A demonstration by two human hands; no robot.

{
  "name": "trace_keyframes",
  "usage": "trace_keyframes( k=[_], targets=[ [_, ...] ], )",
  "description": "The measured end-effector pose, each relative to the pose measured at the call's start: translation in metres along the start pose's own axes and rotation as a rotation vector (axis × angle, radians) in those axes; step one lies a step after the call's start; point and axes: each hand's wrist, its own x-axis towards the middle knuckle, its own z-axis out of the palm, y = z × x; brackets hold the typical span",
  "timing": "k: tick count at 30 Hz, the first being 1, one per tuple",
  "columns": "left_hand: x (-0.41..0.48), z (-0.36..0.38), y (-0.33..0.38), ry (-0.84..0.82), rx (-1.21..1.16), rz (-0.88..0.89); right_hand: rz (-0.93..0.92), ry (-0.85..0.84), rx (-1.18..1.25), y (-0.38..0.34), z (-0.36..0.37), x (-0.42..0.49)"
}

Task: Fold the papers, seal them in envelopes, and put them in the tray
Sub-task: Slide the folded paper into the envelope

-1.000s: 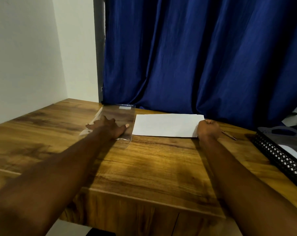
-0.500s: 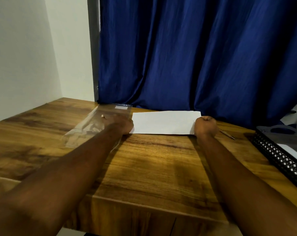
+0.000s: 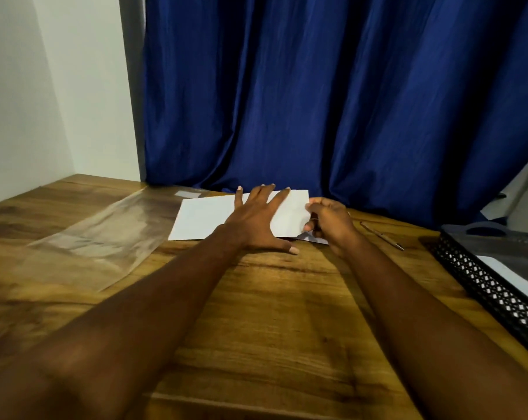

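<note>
- Fingers point(image 3: 258, 197) of the left hand point(image 3: 253, 225) lie straight and spread wide, pressed flat on the right half of the paper point(image 3: 202, 219); the thumb reaches off its near edge onto the table point(image 3: 271, 313).
- Curled fingers and thumb of the right hand point(image 3: 329, 225) pinch the paper's right short edge, which looks slightly raised off the wood.
- The paper lies at the table's far edge, near the middle, with its long axis running left to right along that edge. Both hands are on it; the right hand has the end that would swing over.
- My reading is that a fold is starting: the pinched end would travel left, over the flat left hand, so that hand would probably have to slide out or shift to the crease line.
- A clear envelope point(image 3: 105, 237) lies flat just left of the paper, towards the far left corner, and appears to touch or slightly overlap its left edge.
- A pen point(image 3: 382, 234) rests right of the right hand, apart from the paper.
- The black mesh tray point(image 3: 483, 286) sits at the right edge, well apart, with a white sheet point(image 3: 511, 271) inside.
- A blue curtain point(image 3: 317, 101) hangs close behind the far edge, leaving little room beyond the paper.
</note>
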Motion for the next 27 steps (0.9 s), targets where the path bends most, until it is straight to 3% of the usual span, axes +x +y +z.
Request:
trace_keyframes(
  k=[6,18,27],
  targets=[
    [0.008,0.025,0.002,0.13,0.012,0.039,-0.015,-0.153,0.118,0.02,-0.001,0.001],
    [0.002,0.015,0.001,0.147,0.03,0.018,0.041,-0.178,0.095,0.028,-0.014,0.01],
    [-0.006,0.011,0.014,0.233,0.012,0.114,0.017,-0.255,0.109,0.026,-0.011,0.002]
  ],
)
